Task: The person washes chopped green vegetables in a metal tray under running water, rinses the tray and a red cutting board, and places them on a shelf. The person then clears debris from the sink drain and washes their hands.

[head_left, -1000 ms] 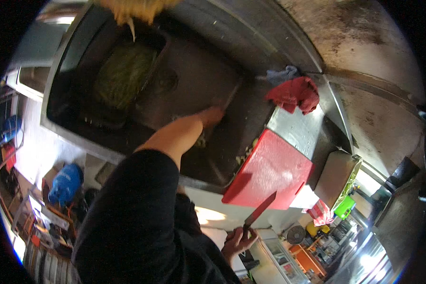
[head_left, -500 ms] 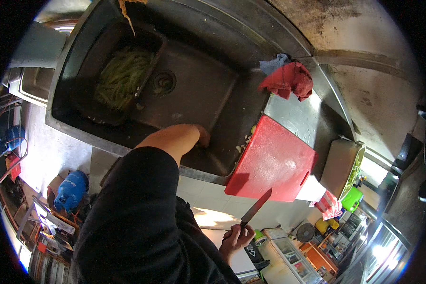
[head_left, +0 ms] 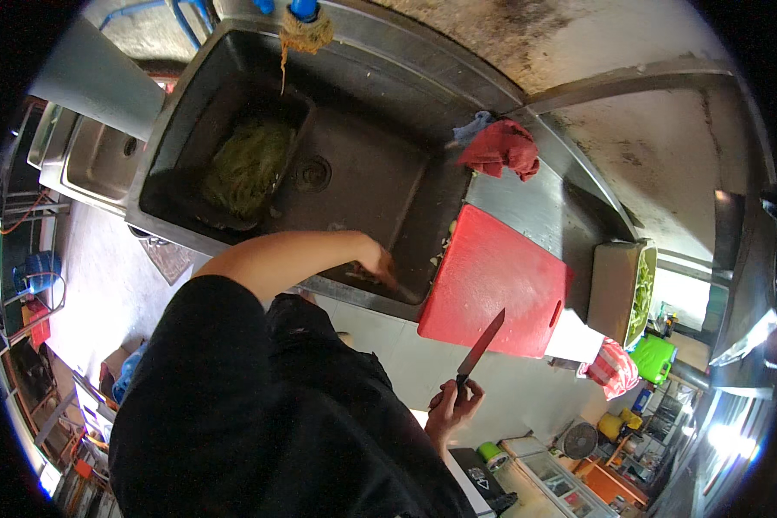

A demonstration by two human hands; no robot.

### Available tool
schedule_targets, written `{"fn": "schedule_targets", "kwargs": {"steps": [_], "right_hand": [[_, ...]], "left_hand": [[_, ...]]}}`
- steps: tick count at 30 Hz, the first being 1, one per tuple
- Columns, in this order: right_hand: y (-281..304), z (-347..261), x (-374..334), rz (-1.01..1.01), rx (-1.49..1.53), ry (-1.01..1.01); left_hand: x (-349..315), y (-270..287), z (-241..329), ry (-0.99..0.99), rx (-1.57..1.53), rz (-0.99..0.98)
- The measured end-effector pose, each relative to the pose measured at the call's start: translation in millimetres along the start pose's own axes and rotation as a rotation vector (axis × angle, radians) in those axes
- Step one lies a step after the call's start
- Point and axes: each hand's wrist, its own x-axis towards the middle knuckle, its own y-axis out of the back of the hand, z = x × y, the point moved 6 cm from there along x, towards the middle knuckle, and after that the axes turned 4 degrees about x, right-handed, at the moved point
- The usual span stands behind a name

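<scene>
My left hand [head_left: 378,261] reaches down into the dark metal sink [head_left: 358,177], close to its near right corner. Its fingers are blurred, so what they hold, if anything, cannot be made out. Some brownish scraps [head_left: 363,274] lie beside it. My right hand [head_left: 454,409] grips the dark handle of a kitchen knife [head_left: 483,344]. The blade points up and away, over the near edge of a red cutting board [head_left: 501,276]. That board lies on the metal counter right of the sink, with small pale bits [head_left: 441,250] along its left edge.
Green vegetable strips [head_left: 252,164] fill a dark tub in the sink's left part, beside the drain [head_left: 312,173]. A red cloth [head_left: 502,150] sits behind the board. At the right stands a tall metal container [head_left: 615,289] of cut greens, near a red-striped bag [head_left: 611,367].
My left hand has moved slightly right within the sink, toward its near right corner. The whole view has shifted; the knife remains in my right hand.
</scene>
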Motion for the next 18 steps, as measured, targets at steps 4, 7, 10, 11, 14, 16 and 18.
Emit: {"fn": "schedule_targets", "kwargs": {"steps": [4, 7, 10, 11, 14, 16, 18], "right_hand": [[1, 3, 11, -0.068, 0.08, 0.022], [13, 9, 22, -0.071, 0.147, 0.026], [37, 17, 37, -0.094, 0.196, 0.056], [49, 21, 41, -0.081, 0.223, 0.057], [92, 32, 57, -0.068, 0.301, 0.035], [121, 35, 69, -0.038, 0.296, 0.077], [154, 40, 77, 0.005, 0.324, 0.137]], "left_hand": [[-74, -9, 35, -0.047, 0.133, 0.459], [-106, -14, 46, -0.008, 0.153, 0.473], [-124, -23, 59, -0.015, 0.285, 0.686], [-126, -27, 64, -0.029, 0.369, 0.757], [-125, -34, 66, 0.021, 0.442, 0.904], [-128, -29, 56, 0.123, 0.419, 0.988], [-138, -19, 42, 0.21, 0.235, 1.083]]}}
